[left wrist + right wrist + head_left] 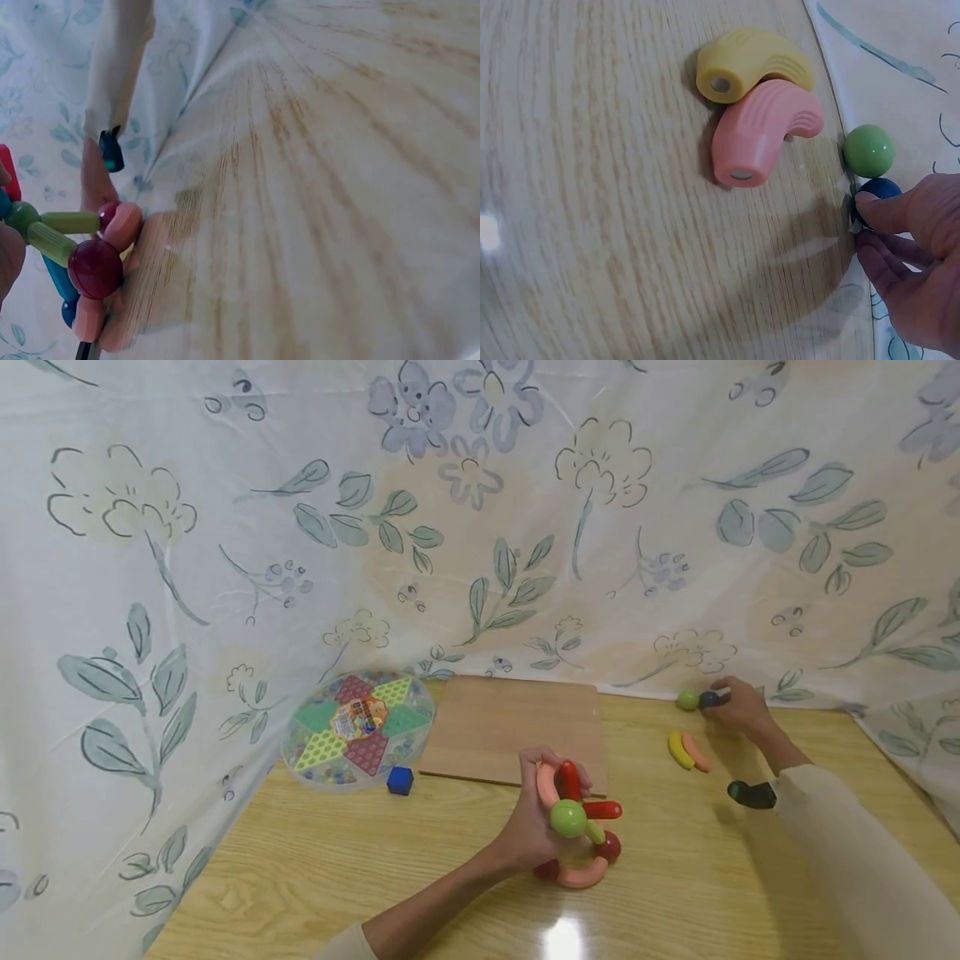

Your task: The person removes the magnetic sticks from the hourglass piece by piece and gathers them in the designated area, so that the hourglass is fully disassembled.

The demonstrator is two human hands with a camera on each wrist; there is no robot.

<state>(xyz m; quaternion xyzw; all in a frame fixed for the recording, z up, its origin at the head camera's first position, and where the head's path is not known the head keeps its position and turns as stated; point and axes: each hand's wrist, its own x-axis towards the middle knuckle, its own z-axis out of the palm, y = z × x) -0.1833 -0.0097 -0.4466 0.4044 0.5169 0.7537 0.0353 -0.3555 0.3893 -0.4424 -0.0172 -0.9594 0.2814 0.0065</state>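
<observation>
In the head view my left hand (525, 835) grips a model of magnetic balls and rods (568, 818) above the table. It joins a green ball, red rods, dark red balls and curved pink pieces; the left wrist view also shows green rods (69, 221) and a blue rod (58, 277). My right hand (738, 703) is at the table's back right edge. There its thumb and fingers pinch a dark blue ball (881, 189), partly hidden by the thumb. Beside that ball sits a light green ball (868, 151). Nearby lie curved yellow (742, 64) and pink (765, 135) magnetic rods, side by side.
A wooden board (517, 727) lies at the back middle of the table. Left of it is a round Chinese checkers box (315, 760), with a blue cube (400, 781) in front. Flowered cloth (480, 527) hangs behind. A dark object (752, 794) sits by the right cuff.
</observation>
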